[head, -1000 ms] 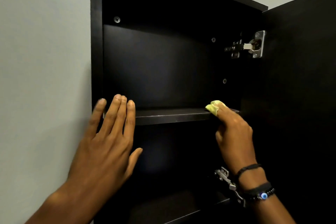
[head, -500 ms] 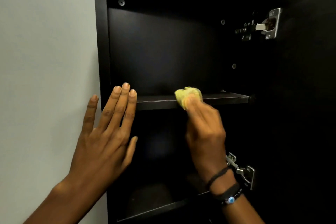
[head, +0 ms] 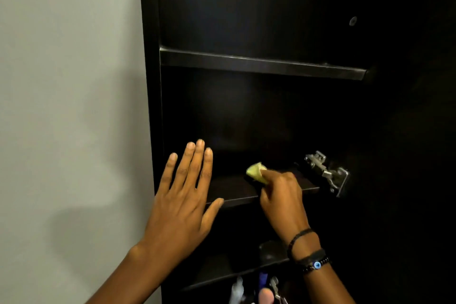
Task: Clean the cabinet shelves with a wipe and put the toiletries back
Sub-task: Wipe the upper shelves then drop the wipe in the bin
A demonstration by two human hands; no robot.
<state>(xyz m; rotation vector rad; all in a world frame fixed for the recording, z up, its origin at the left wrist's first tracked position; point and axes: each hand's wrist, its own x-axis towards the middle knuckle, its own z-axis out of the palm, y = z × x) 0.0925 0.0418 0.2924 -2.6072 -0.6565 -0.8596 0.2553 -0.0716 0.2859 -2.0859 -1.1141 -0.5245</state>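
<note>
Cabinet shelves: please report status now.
Right hand holds yellow wipe on middle shelf. Left hand open, flat at cabinet edge. Shelf bare, nothing blocking.

You've got a dark cabinet with three shelves showing. The upper shelf looks bare, and a crumpled yellow wipe sits on the middle shelf. The bottom shelf is too dark to make out.

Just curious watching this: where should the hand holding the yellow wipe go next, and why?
Probably sweep left along the lower shelf. The right hand presses the yellow wipe near the shelf's middle, with bare board between it and the open left hand braced at the cabinet's left edge.
</note>
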